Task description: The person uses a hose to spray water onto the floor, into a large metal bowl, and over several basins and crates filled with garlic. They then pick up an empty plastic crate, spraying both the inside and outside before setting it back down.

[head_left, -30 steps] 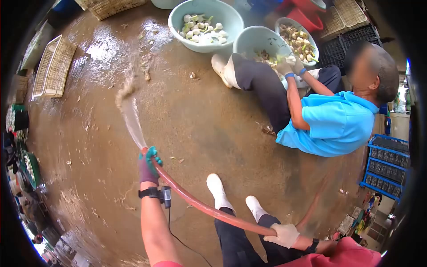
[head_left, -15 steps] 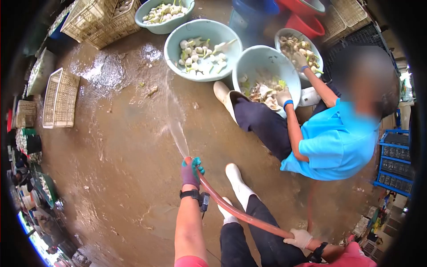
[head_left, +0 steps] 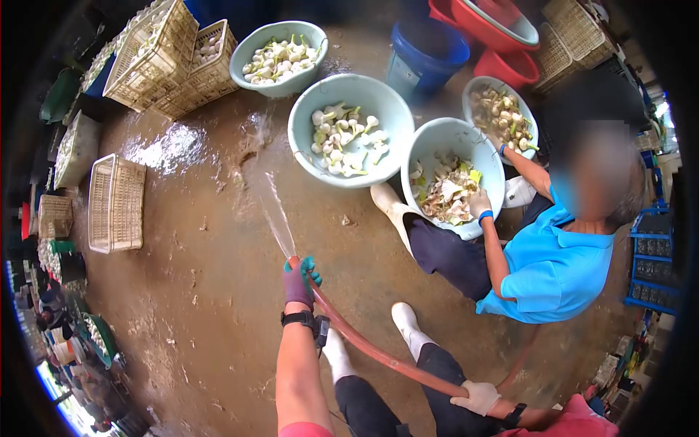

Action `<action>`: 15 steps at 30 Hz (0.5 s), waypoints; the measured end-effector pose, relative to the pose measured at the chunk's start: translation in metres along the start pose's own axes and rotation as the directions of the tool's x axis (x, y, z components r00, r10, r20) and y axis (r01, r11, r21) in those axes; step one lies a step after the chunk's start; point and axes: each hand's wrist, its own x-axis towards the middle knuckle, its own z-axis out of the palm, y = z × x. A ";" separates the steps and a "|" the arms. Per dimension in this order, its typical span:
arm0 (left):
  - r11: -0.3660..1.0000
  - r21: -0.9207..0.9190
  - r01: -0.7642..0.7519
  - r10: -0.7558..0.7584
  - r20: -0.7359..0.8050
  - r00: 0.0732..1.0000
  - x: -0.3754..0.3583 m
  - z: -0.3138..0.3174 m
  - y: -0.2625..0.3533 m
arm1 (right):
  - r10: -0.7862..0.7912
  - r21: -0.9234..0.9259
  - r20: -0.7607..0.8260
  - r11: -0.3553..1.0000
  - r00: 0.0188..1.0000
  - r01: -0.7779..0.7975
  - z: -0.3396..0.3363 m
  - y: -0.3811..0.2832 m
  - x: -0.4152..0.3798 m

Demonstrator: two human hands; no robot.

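A reddish rubber hose (head_left: 364,348) runs across in front of my legs. My left hand (head_left: 300,282), in a purple and green glove, is wrapped round it close to its open end. Water (head_left: 273,215) shoots from that end onto the wet brown floor (head_left: 218,306), ahead and slightly to the left. Farther back along the hose, my right hand (head_left: 478,398) in a pale glove is closed round it near my right thigh. A light blue basin (head_left: 302,149) holding white bulbs with green stems stands beyond the stream's right side.
On the right, a co-worker in a blue shirt (head_left: 561,269) sits reaching into a basin of peelings (head_left: 495,164) and a basin of brownish bulbs (head_left: 470,95). Another bulb basin (head_left: 240,65), stacked crates (head_left: 171,95), a lone crate (head_left: 116,211) and a blue bucket (head_left: 400,73) stand around.
The view has tilted up, so basins and crates sit lower in it. My left hand has swung slightly left with the hose end, and the water leans more to the left.
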 end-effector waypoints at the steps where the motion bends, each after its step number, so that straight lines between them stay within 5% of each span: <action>1: 1.000 -0.003 0.002 -0.002 0.013 1.000 0.003 -0.002 0.007 | 0.010 -0.024 0.016 1.000 1.000 -0.009 -0.001 -0.011 -0.002; 8: 0.998 0.005 0.059 -0.059 0.135 0.989 0.059 -0.049 0.078 | 0.042 -0.036 0.035 0.998 0.998 -0.041 0.034 -0.131 0.013; 15: 0.975 0.150 -0.161 0.149 0.090 0.985 0.103 -0.134 0.258 | -0.109 0.094 -0.050 0.989 0.993 0.113 0.092 -0.312 0.058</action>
